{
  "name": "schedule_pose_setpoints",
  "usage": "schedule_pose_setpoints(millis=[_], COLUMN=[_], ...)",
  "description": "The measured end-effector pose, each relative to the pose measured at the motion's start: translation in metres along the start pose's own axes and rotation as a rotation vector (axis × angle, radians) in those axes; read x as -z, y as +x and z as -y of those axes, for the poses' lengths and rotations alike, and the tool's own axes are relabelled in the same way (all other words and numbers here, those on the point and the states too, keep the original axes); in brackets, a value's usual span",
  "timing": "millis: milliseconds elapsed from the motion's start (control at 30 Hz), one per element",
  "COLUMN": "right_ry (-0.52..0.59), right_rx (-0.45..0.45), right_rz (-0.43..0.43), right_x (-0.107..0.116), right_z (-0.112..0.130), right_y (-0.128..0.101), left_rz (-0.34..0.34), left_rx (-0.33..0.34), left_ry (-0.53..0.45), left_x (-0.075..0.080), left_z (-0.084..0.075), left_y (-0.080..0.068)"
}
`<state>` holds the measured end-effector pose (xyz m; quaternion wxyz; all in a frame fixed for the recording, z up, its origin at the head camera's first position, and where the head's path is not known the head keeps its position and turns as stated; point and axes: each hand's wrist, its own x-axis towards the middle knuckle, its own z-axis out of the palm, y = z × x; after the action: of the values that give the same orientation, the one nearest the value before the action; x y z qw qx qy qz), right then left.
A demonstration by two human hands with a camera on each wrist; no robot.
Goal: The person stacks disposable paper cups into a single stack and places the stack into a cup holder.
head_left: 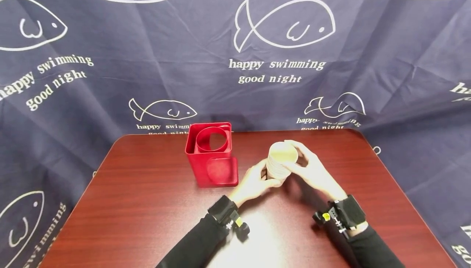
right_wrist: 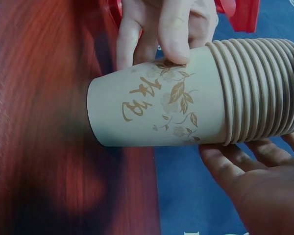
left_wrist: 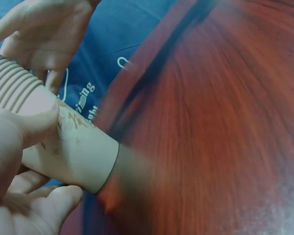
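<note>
A stack of nested pale paper cups [head_left: 278, 159] is between both hands in the head view, tilted with its open mouth facing up. My left hand [head_left: 255, 182] grips the lower cup from the left, its thumb on the wall. Around the stacked rims on the other side, my right hand [head_left: 309, 170] holds with thumb and fingers. The right wrist view shows the stack [right_wrist: 186, 107] with brown leaf and script print and several rolled rims close together. Its base end points toward the red-brown table [right_wrist: 44, 122].
Left of the hands stands a red square box [head_left: 198, 166] with a round ring opening [head_left: 212, 150] inside its top and a rounded flap-like piece [head_left: 222, 172] at its front. A dark blue fish-printed cloth [head_left: 206, 55] hangs behind the table.
</note>
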<state>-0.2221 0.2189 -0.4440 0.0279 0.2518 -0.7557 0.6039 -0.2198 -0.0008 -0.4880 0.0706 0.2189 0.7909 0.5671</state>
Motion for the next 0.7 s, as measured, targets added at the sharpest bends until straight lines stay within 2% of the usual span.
schedule_pose_setpoints(millis=[133, 267, 367, 533, 700], right_ry=[-0.006, -0.030, -0.061, -0.067, -0.211], right_rx=[-0.003, -0.013, -0.021, -0.033, -0.029], right_rz=[0.004, -0.010, -0.020, -0.019, -0.071], right_x=[0.002, 0.002, 0.002, 0.001, 0.004], right_z=[0.000, 0.001, 0.001, 0.001, 0.004], right_y=[0.002, 0.003, 0.004, 0.005, 0.005], left_rz=[0.032, 0.082, 0.108, 0.166, 0.203], left_rx=[-0.005, -0.016, -0.020, -0.074, -0.172], left_ry=[-0.014, -0.009, 0.058, 0.242, 0.338], left_x=[0.001, 0.006, 0.015, 0.033, 0.052], left_z=[-0.003, -0.005, -0.007, -0.013, -0.029], left_y=[0.000, -0.009, -0.023, -0.056, -0.086])
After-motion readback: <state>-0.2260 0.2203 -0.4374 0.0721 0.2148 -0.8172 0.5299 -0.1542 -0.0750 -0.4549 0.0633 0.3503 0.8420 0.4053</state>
